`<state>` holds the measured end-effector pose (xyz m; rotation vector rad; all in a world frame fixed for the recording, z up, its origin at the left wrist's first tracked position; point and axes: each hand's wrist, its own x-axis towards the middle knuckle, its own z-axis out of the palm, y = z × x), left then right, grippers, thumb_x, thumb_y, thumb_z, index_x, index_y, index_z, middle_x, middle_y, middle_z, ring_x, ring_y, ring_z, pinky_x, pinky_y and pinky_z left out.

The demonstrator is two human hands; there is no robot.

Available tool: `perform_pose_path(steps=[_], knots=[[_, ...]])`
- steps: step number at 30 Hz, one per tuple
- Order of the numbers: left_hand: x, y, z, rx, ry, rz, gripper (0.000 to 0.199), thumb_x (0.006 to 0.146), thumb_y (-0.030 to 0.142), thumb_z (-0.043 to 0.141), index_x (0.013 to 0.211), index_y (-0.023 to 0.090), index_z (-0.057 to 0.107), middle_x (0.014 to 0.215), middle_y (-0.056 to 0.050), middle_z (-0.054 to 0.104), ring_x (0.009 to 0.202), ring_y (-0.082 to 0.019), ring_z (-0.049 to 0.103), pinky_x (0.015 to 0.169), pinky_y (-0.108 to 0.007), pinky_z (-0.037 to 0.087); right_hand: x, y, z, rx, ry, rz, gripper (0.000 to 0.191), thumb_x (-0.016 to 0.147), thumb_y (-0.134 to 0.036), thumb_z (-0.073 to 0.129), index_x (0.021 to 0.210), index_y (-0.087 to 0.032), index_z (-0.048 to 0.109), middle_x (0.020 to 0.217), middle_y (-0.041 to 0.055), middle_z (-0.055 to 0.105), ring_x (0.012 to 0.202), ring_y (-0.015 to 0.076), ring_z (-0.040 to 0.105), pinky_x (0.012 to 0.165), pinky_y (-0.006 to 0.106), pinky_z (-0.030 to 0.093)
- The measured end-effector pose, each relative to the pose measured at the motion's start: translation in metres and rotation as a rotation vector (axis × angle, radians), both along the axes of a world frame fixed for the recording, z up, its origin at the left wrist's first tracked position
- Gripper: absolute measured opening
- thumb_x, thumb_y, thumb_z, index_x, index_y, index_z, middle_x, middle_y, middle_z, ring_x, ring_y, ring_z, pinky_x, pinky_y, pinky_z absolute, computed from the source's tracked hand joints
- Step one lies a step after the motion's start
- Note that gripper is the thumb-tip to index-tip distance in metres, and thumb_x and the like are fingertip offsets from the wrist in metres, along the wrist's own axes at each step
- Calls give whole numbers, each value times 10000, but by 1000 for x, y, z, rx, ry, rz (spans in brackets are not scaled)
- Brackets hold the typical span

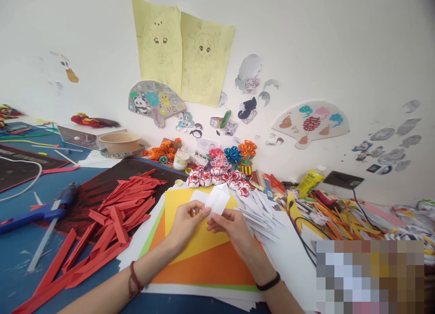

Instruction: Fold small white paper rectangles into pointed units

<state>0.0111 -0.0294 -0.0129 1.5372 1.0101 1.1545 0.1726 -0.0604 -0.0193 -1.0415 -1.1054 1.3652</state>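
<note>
A small folded white paper (218,200) is held up over the coloured sheets, its pointed top facing the wall. My left hand (188,221) pinches its lower left edge between thumb and fingers. At the lower right edge, the thumb and fingers of my right hand (230,229) are closed on the same paper. Beneath both hands lie a yellow sheet (180,200) and an orange sheet (204,268), stacked on white and green ones.
Red folded strips (118,219) and a blue glue gun (56,207) lie to the left. White folded strips (263,214) lie right of the hands. Behind stand paper flowers (233,155), a small jar (181,160) and a yellow bottle (311,180). A black cable (299,230) runs at the right.
</note>
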Motion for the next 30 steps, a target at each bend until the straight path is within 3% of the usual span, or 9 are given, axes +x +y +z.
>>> perform_pose_path(steps=[10,16,24,30], knots=[[-2,1,3,23,17,-32,340,767,469,671,643,153,649,657,-11,601,649,-150,475,641,-264,339,3,2,4,49,-58,15,391,694,-460,797,881,-118,768,734,95,743,627,198,708,623,303,557],[-2,0,3,42,70,-36,353,770,494,652,670,158,690,682,-28,633,653,-160,474,646,-270,331,3,4,5,142,-143,-99,394,686,-461,797,899,-132,763,795,97,753,620,195,686,612,315,556],[-2,0,2,73,87,-25,338,765,481,669,663,161,698,683,-29,646,669,-166,502,663,-277,337,3,2,7,139,-198,-89,342,694,-447,788,789,-120,760,649,75,723,554,178,660,555,282,525],[0,1,1,74,83,-23,323,783,458,653,684,153,693,703,-31,647,677,-164,494,677,-283,333,2,2,6,154,-200,-98,338,729,-432,770,831,-109,762,641,72,717,551,165,654,558,269,524]])
